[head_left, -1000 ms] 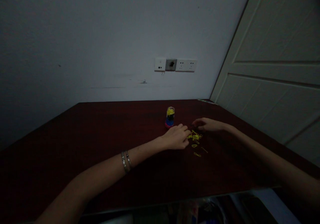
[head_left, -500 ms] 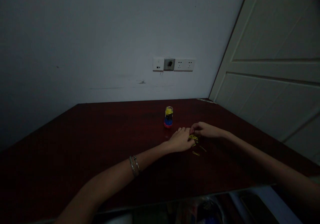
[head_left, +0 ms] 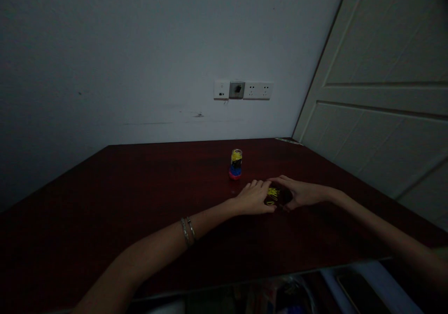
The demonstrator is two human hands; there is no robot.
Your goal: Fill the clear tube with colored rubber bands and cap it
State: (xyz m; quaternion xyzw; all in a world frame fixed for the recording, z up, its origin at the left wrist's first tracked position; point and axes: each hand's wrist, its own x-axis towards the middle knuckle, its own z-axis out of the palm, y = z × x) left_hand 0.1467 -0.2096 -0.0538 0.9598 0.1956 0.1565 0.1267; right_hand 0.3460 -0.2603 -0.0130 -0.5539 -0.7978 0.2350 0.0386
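On the dark red table a small pile of yellow bands (head_left: 272,193) lies between my two hands. My left hand (head_left: 254,198) rests palm down at the pile's left side, thumb and fingers apart around its edge. From the right, my right hand (head_left: 297,192) curves around the other side, its thumb and fingers spread and its fingertips near those of my left hand. Behind my left hand stands a small clear jar (head_left: 236,164), upright, with yellow, black, blue and red layers of contents.
A wall with a row of sockets (head_left: 258,91) rises behind the table (head_left: 168,178). A panelled door (head_left: 385,80) is at the right. Below the front edge, an open space holds a dark phone-like object (head_left: 362,293) and other items.
My right hand has opened wider and moved slightly right and nearer. The loose bands in front of the pile are no longer seen there. My left hand has shifted only slightly.
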